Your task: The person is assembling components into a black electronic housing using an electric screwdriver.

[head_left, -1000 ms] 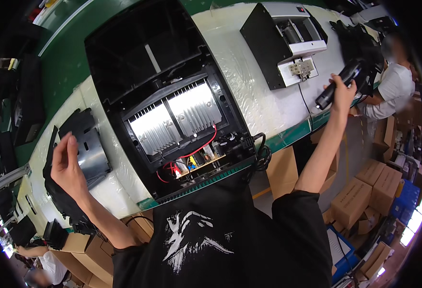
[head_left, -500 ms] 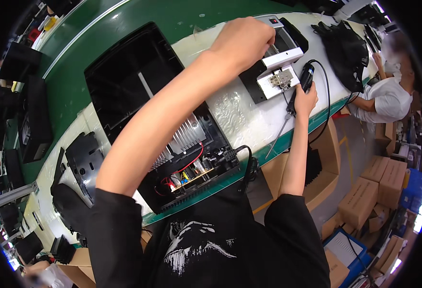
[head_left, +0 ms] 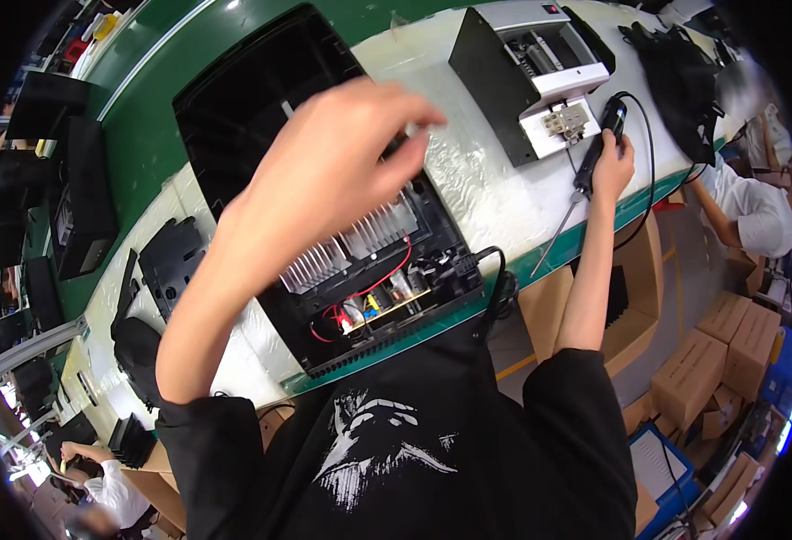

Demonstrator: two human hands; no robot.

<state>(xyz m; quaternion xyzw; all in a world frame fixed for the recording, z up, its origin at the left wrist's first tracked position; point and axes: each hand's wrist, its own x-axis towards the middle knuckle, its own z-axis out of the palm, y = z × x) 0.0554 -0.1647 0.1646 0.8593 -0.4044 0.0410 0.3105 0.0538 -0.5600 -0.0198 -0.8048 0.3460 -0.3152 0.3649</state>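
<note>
Black plastic makes up the open casing (head_left: 234, 108) that runs from the upper left of the frame to the centre, lying on the pale, film-covered desk (head_left: 472, 193). In its lower part sit silver finned heat sinks (head_left: 378, 232), with a red wire (head_left: 405, 261) curving below them toward a circuit board (head_left: 387, 313) near the casing's bottom edge. Above the heat sinks, at the upper centre, is the left hand (head_left: 337, 148), its forearm rising from the lower left and hiding part of the casing. That hand is blurred, its thumb and fingertips pointing right and set slightly apart; I cannot tell whether its grip has something small in it. Right of centre, the right hand (head_left: 614, 171) has its grip wrapped around a black corded screwdriver (head_left: 614, 112), whose thin shaft slants down and left past the desk's green edge. Its cord (head_left: 653, 162) loops out on the right. Just beside that hand, up and to the left, stands a black-and-white device (head_left: 495, 90) with a metal block (head_left: 567, 123) at its front. Black parts (head_left: 171, 261) lie on the desk at the left, and a black mesh bundle (head_left: 666, 72) at the upper right.
</note>
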